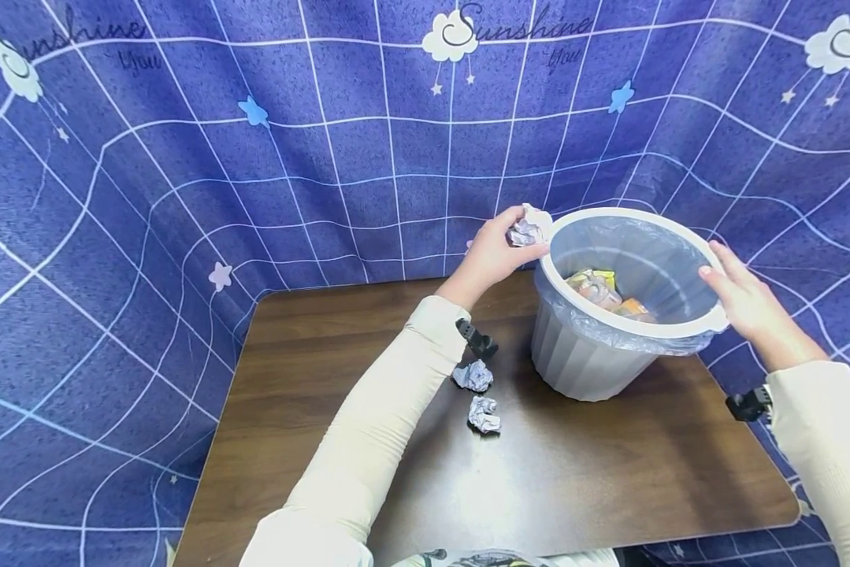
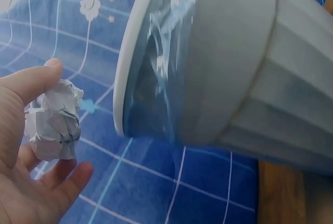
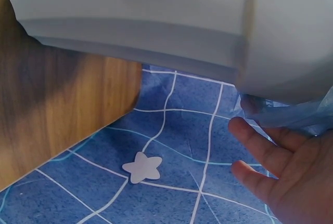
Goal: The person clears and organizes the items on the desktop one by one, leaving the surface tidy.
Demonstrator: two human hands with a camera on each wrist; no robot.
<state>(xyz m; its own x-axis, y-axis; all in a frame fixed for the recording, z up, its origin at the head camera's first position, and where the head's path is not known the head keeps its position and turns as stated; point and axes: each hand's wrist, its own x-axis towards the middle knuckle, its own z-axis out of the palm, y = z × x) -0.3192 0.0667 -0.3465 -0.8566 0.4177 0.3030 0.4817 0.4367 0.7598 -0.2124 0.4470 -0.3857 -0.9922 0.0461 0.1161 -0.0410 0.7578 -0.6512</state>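
A grey ribbed waste bin [image 1: 588, 354] with a white rim and a clear plastic liner stands on the dark wooden table [image 1: 609, 472]. Inside the bin lie yellow and orange wrappers [image 1: 602, 291]. At the bin's left rim, the left hand [image 1: 491, 256] pinches a crumpled paper ball [image 1: 527, 228], held just beside the rim. At the bin's right rim, the right hand [image 1: 747, 303] rests with straight fingers against the rim. Left of the bin's base, two more crumpled paper balls [image 1: 473, 376] [image 1: 484, 414] lie on the table, near each other. Behind the bin hangs a blue grid-patterned cloth [image 1: 254, 157] with stars and clouds.
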